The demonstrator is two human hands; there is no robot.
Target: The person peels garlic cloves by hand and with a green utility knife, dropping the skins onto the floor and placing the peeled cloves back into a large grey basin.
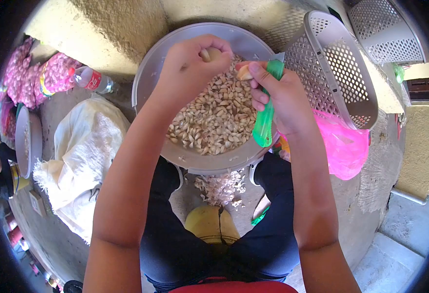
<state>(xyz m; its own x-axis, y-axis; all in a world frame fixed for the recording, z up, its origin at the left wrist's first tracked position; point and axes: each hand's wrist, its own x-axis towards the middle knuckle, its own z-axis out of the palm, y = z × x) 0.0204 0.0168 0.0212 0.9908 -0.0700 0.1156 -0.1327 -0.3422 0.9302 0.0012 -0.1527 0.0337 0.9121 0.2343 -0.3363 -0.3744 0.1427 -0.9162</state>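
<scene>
My left hand is curled above the far side of a wide grey basin, closed on pale garlic cloves that show between the thumb and fingers. Across from it, my right hand grips a knife with a bright green handle; its short blade points up and away. Between that hand's thumb and forefinger a garlic clove is pinched as well. Many loose garlic cloves lie in the basin below both hands. How many the left fist holds is hidden.
Grey perforated baskets stand at the right above a pink plastic bag. Left lie a white sack, a cola bottle and net bags of garlic. Garlic skins litter the floor between my legs.
</scene>
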